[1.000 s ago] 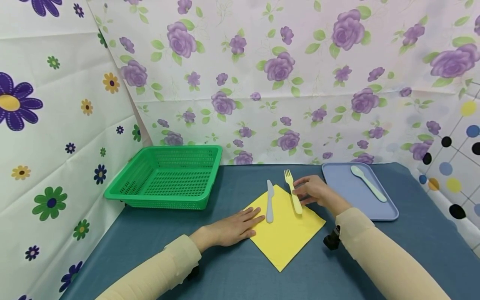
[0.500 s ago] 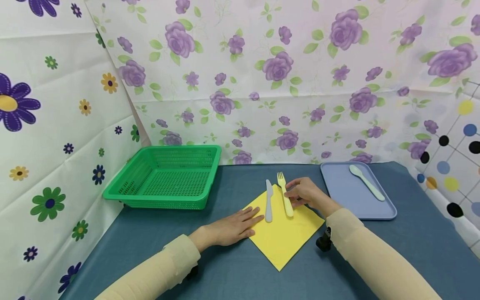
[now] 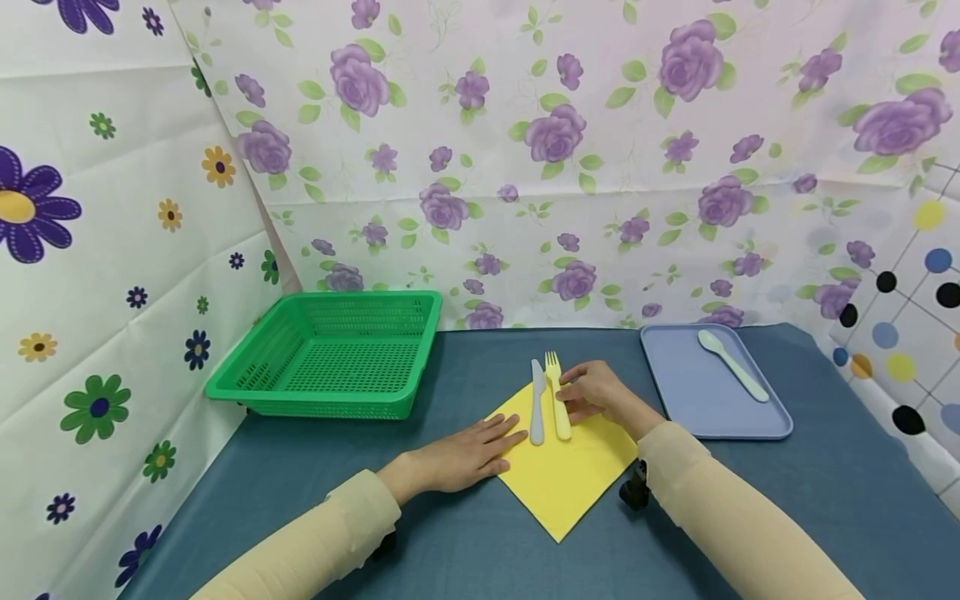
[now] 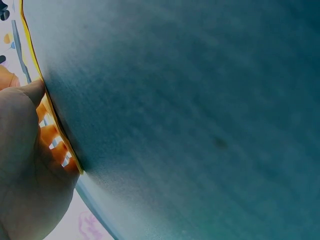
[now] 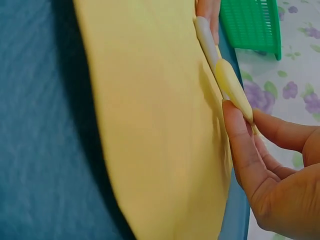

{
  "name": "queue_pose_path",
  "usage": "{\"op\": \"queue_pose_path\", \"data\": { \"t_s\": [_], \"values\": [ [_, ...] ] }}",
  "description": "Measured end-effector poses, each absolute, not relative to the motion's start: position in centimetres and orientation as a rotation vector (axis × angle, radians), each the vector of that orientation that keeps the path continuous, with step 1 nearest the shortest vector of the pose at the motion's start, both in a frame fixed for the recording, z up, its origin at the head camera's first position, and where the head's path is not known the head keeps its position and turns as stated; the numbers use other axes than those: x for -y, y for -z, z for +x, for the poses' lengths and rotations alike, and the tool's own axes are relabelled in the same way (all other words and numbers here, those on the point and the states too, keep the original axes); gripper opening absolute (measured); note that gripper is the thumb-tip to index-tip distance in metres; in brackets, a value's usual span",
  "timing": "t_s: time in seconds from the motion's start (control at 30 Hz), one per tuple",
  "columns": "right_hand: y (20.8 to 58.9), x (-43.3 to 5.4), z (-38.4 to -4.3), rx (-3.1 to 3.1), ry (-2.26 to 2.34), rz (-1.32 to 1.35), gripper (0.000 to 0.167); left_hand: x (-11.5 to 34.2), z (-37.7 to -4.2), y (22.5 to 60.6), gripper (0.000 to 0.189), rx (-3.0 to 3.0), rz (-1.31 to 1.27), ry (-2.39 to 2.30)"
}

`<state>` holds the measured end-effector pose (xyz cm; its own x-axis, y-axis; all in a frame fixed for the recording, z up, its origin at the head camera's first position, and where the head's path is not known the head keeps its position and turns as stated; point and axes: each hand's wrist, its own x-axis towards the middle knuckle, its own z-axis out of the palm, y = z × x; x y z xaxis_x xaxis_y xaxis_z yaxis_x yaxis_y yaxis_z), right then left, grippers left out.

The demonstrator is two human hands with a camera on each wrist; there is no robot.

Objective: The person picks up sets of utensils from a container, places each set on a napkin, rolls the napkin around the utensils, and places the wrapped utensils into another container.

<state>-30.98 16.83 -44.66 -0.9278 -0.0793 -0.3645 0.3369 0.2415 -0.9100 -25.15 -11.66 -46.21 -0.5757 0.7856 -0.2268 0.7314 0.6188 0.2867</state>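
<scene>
A yellow cloth napkin lies diamond-wise on the table. My left hand rests on its left corner with the fingers spread straight. Just past those fingertips, a grey knife lies along the napkin, its blade tip reaching over the upper edge. Between thumb and fingertips, my right hand pinches a pale yellow fork, tines pointing away from me, right beside the knife and nearly parallel to it. The right wrist view shows the fork's handle in that pinch. In the left wrist view my left hand covers the napkin's edge.
At the right stands a blue-lilac tray holding a pale green spoon. A green perforated basket sits at the back left. Flowered cloth hangs behind the dark blue table and along its left side.
My right hand has carried the fork leftwards over the napkin and a little towards me, close to the knife. The left hand and the knife have stayed in place.
</scene>
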Motion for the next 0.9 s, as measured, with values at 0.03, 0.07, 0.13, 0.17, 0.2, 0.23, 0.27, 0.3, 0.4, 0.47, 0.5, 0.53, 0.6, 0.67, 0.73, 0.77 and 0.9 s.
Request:
{"op": "queue_pose_path", "data": {
  "t_s": [0.03, 0.07, 0.13, 0.17, 0.2, 0.23, 0.27, 0.3, 0.4, 0.47, 0.5, 0.53, 0.6, 0.67, 0.73, 0.77, 0.9],
  "values": [
    [44.7, -16.7, -30.9, -2.186, 1.732, 0.240, 0.035, 11.6, -25.2, 46.2, 0.057, -2.516, 1.222, -0.230],
    [44.8, -16.6, -30.9, -2.187, 1.731, 0.240, 0.035, 11.6, -25.2, 46.2, 0.057, -2.516, 1.221, -0.228],
    [44.8, -16.3, -30.8, -2.191, 1.728, 0.237, 0.035, 11.6, -25.1, 46.2, 0.057, -2.517, 1.219, -0.226],
    [44.8, -16.2, -30.8, -2.192, 1.727, 0.236, 0.034, 11.6, -25.1, 46.2, 0.057, -2.518, 1.218, -0.225],
    [44.8, -16.1, -30.8, -2.196, 1.725, 0.236, 0.034, 11.6, -25.1, 46.2, 0.057, -2.518, 1.216, -0.225],
    [44.9, -16.1, -30.8, -2.199, 1.722, 0.237, 0.035, 11.6, -25.1, 46.2, 0.057, -2.517, 1.215, -0.225],
    [44.9, -16.0, -30.7, -2.198, 1.724, 0.243, 0.035, 11.6, -25.0, 46.1, 0.057, -2.517, 1.214, -0.225],
    [44.9, -15.9, -30.7, -2.198, 1.724, 0.246, 0.035, 11.6, -25.0, 46.1, 0.057, -2.517, 1.214, -0.226],
    [44.9, -15.8, -30.6, -2.208, 1.713, 0.252, 0.034, 11.6, -25.0, 46.1, 0.057, -2.516, 1.213, -0.230],
    [45.0, -15.6, -30.6, -2.217, 1.705, 0.256, 0.033, 11.6, -24.9, 46.0, 0.057, -2.515, 1.212, -0.232],
    [45.0, -15.5, -30.6, -2.226, 1.697, 0.251, 0.032, 11.6, -24.9, 46.0, 0.057, -2.515, 1.213, -0.232],
    [45.0, -15.5, -30.6, -2.234, 1.691, 0.250, 0.031, 11.6, -24.9, 46.0, 0.057, -2.516, 1.213, -0.233],
    [45.1, -15.3, -30.5, -2.249, 1.687, 0.251, 0.030, 11.6, -24.9, 46.0, 0.057, -2.518, 1.216, -0.231],
    [45.2, -15.2, -30.4, -2.263, 1.683, 0.250, 0.029, 11.5, -24.9, 46.0, 0.057, -2.519, 1.221, -0.229],
    [45.1, -15.1, -30.3, -2.272, 1.681, 0.250, 0.028, 11.5, -25.0, 46.0, 0.057, -2.519, 1.224, -0.228],
    [45.1, -15.1, -30.3, -2.274, 1.682, 0.249, 0.028, 11.5, -25.0, 46.0, 0.057, -2.519, 1.224, -0.228],
    [45.0, -14.9, -30.2, -2.276, 1.683, 0.246, 0.027, 11.5, -25.0, 46.1, 0.057, -2.518, 1.224, -0.235]
  ]
}}
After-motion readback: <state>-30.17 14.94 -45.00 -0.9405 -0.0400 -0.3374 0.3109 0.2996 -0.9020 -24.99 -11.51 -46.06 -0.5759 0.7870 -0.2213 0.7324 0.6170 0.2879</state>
